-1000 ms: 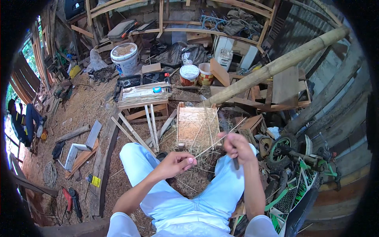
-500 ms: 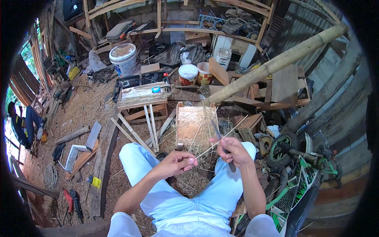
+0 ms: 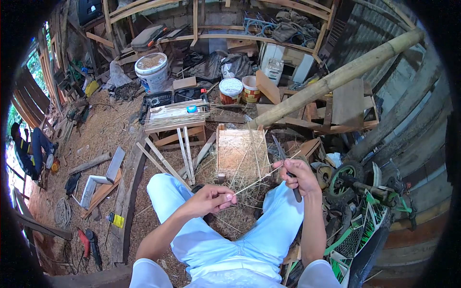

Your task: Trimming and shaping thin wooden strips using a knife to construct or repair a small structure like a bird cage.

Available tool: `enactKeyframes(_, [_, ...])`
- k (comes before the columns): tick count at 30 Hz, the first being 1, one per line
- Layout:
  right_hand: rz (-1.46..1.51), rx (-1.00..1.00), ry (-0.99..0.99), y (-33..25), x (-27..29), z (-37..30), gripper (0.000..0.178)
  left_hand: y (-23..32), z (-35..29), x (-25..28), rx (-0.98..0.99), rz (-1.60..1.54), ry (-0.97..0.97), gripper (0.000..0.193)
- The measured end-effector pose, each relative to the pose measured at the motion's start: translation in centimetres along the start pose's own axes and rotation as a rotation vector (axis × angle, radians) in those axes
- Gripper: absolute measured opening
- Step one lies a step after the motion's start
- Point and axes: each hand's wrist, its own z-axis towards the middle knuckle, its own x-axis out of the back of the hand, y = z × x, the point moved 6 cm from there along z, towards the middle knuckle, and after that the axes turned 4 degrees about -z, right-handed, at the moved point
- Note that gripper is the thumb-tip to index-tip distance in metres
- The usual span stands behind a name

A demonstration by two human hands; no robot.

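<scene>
Between my knees, my left hand point(image 3: 212, 199) pinches the near end of a thin pale bamboo strip point(image 3: 253, 183). The strip slants up and away to my right hand point(image 3: 298, 175), where it passes by the fingers. That hand is closed round a knife point(image 3: 278, 147), its dark handle showing below the fist and its blade pointing up and away. Beyond my hands stands a low wooden board piece point(image 3: 240, 149) with shavings and loose strips over it. Whether the blade touches the strip cannot be made out.
Behind to the left, a small bench point(image 3: 168, 126) carries many thin strips and a blue tape measure point(image 3: 192, 109). A thick bamboo pole point(image 3: 336, 79) slants across the right. Paint buckets point(image 3: 230, 90) stand at the back. A green-wheeled frame point(image 3: 345, 180) lies at right, an angle grinder point(image 3: 92, 245) at left.
My right hand has moved right and slightly up with the knife, farther along the strip toward its far end. My left hand has shifted slightly left, still pinching the strip.
</scene>
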Motion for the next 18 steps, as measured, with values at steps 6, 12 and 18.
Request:
enactKeyframes(6, [-0.025, 0.019, 0.042, -1.0, 1.6, 0.2, 0.034, 0.1, -0.2, 0.7, 0.042, 0.072, 0.022, 0.022])
enactKeyframes(12, [-0.014, 0.182, 0.297, -3.4, 6.1, -1.7, 0.031, -0.5, -1.3, 3.1, 0.048, 0.066, 0.085, 0.023])
enactKeyframes(18, [-0.151, -0.001, -0.024, 0.8, -4.1, -0.7, 0.045, -0.2, 1.0, 1.4, 0.045, -0.029, 0.048, 0.024])
